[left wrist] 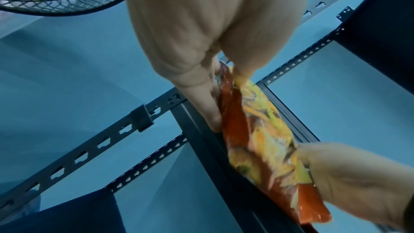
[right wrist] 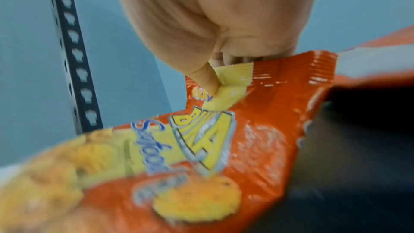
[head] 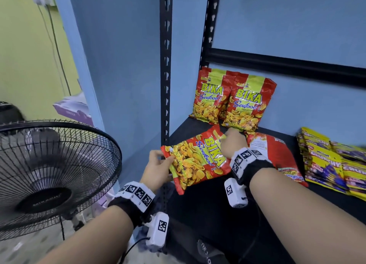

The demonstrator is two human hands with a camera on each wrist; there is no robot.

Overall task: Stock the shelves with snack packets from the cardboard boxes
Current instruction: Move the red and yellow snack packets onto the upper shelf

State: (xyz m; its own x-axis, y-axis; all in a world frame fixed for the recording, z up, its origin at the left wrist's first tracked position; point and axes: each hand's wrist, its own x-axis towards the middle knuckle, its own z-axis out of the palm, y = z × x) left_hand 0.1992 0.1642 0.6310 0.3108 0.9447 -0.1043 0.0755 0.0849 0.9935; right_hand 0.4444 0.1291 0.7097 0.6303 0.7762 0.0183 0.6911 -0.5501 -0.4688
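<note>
Both hands on one BIKA Seafood packet (head: 198, 158) over the near left corner of the black shelf (head: 208, 196) — left hand (head: 156, 169) pinching its bottom edge, right hand (head: 233, 142) pinching the top seal — two more packets (head: 231, 101) upright at the far wall.

Our bare forearms carry black wristbands (head: 126, 205) ringed with white blocks of black square markers; a white camera unit (head: 157, 230) bearing another marker hangs below each wrist, trailing a black cable (head: 128, 250).
</note>
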